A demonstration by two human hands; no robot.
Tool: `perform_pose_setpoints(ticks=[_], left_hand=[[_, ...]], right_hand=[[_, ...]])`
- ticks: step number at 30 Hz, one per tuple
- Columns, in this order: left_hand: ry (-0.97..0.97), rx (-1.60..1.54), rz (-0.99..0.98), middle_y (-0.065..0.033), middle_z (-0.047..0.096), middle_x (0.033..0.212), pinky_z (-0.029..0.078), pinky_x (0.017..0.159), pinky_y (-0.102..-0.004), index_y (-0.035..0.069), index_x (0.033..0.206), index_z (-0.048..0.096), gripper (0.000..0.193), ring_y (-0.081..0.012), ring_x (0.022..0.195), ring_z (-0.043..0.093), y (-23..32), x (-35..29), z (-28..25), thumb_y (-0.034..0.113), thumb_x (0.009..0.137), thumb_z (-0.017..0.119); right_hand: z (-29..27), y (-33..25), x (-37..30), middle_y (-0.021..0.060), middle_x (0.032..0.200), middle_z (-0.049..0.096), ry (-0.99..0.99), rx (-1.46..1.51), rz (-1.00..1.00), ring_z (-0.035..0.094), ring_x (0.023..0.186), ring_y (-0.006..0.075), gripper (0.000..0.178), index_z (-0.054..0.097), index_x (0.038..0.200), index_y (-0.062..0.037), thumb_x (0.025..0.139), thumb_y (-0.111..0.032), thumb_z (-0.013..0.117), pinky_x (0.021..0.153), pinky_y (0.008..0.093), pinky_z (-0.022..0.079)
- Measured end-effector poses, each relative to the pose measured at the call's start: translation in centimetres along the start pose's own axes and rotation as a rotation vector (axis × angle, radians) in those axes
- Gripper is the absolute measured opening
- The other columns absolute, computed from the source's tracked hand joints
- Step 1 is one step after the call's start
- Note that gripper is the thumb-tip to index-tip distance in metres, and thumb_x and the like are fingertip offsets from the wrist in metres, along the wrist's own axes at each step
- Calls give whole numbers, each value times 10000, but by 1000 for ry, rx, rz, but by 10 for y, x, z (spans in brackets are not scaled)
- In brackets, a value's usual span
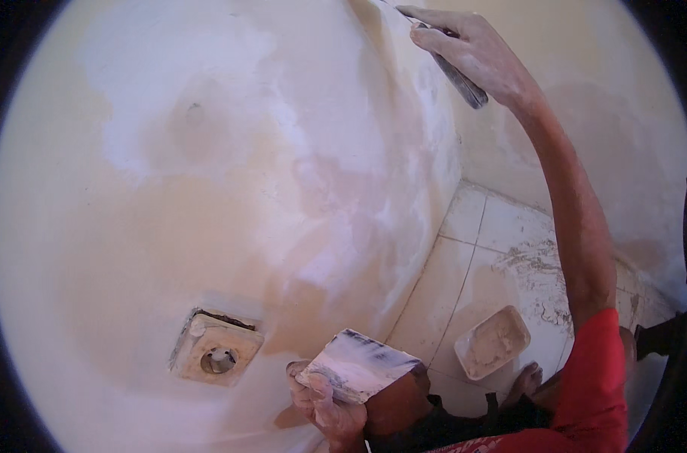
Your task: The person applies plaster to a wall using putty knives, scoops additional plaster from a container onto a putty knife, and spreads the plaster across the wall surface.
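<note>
My right hand (483, 57), dusted with white, is raised near the top of the view. Its fingers close round the dark handle of a putty knife (465, 81), whose blade points up-left to the wall and is mostly cut off by the picture's edge. Low in the middle, my left hand (328, 408) grips a flat rectangular plate (366, 364) by its left side. White filler and dark streaks cover the plate's face. Before me the patched wall (200, 211) shows white and tan areas of filler.
A wall socket (219, 353) sits tilted in the wall at lower left, a gap above its frame. On the tiled floor (434, 302) stands a tub (494, 343) of beige filler, near my bare foot (526, 381). Spilled dried filler (543, 272) marks the tiles close to the right wall.
</note>
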State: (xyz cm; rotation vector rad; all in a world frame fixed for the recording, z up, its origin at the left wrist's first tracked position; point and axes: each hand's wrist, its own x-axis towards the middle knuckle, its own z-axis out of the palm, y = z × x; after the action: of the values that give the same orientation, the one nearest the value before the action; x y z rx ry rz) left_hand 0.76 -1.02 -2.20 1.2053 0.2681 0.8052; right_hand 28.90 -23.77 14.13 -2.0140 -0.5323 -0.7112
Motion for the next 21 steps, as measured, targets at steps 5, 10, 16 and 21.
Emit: perform_pose_setpoints(ticks=[5, 10, 16, 21], left_hand=[[75, 9, 36, -60, 484, 829, 451, 722, -293, 22, 907, 433, 390, -156, 773, 516, 16, -6, -25, 337, 843, 655], [52, 25, 93, -68, 485, 833, 461, 703, -303, 23, 907, 428, 382, -170, 770, 526, 33, -8, -25, 327, 846, 650], [11, 11, 63, -80, 502, 872, 486, 711, -334, 39, 974, 426, 340, -186, 808, 540, 38, -24, -28, 315, 878, 602], [-78, 107, 105, -72, 506, 902, 489, 738, -334, 58, 1031, 425, 304, -186, 838, 544, 43, -18, -38, 311, 912, 546]], right_hand=[[22, -13, -29, 91, 845, 645, -102, -16, -26, 545, 729, 149, 463, 592, 1243, -44, 859, -302, 566, 692, 291, 457], [55, -18, -89, 133, 872, 638, -67, -21, -96, 570, 752, 193, 431, 575, 1270, -74, 875, -247, 566, 695, 318, 461], [83, -31, -176, 174, 909, 603, -144, 16, -13, 576, 776, 314, 456, 533, 1309, -101, 864, -191, 574, 730, 395, 472], [83, -51, -217, 196, 1001, 624, -305, 242, 223, 613, 876, 334, 440, 536, 1308, -104, 879, -201, 556, 798, 404, 491]])
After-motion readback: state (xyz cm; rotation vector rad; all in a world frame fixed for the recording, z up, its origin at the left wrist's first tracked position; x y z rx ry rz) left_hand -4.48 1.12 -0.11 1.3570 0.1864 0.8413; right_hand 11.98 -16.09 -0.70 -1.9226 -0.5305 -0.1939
